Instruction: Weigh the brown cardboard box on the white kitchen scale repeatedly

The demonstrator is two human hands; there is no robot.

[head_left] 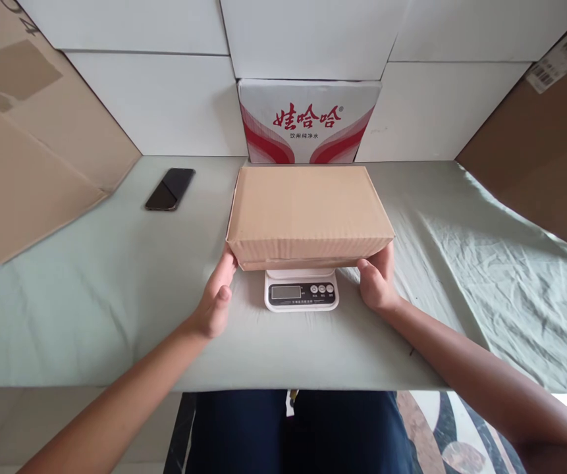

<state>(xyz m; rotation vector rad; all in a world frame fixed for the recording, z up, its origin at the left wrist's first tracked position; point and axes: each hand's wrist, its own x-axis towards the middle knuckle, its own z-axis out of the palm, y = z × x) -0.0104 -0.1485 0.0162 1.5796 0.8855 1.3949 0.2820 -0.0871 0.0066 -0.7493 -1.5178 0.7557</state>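
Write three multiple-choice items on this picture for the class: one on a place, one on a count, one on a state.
1. Where does the cardboard box sit?
A. on the scale
B. on the phone
C. on the floor

2. How many phones lie on the table?
A. none
B. one
C. three

3. How is the box?
A. flaps open
B. crushed flat
C. closed

Answers:
1 A, the scale's display sticks out under the box's front edge, with the left hand and right hand at its corners.
2 B, a single dark phone lies left of the box.
3 C, its top is flat and shut.
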